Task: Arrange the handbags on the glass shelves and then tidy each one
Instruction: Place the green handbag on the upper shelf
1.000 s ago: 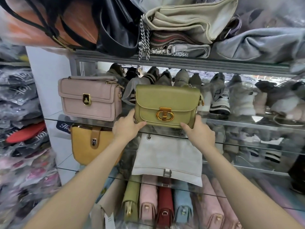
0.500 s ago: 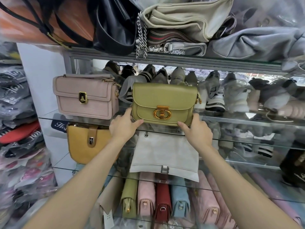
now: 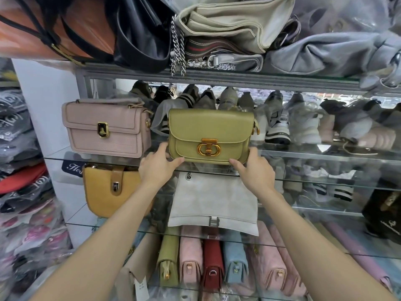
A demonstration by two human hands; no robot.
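An olive-green handbag [image 3: 209,129] with a gold clasp stands upright on the upper glass shelf [image 3: 325,155]. My left hand [image 3: 157,168] grips its lower left corner, thumb on the front. My right hand [image 3: 255,170] holds its lower right corner the same way. To its left a pale pink handbag [image 3: 106,127] stands on the same shelf. One shelf below, a mustard yellow bag [image 3: 108,190] sits at the left and a light grey suede bag [image 3: 213,203] sits under my hands.
A row of upright bags [image 3: 213,266], green, pink, red and blue, fills the lowest shelf. Piled bags [image 3: 227,31] crowd the top shelf, a chain [image 3: 178,53] hanging over its edge. Sneakers [image 3: 280,124] line the back. Plastic-wrapped goods [image 3: 23,181] stack at the left.
The green bag has settled lower and slightly left onto the glass shelf. Both hands have stayed on its bottom corners.
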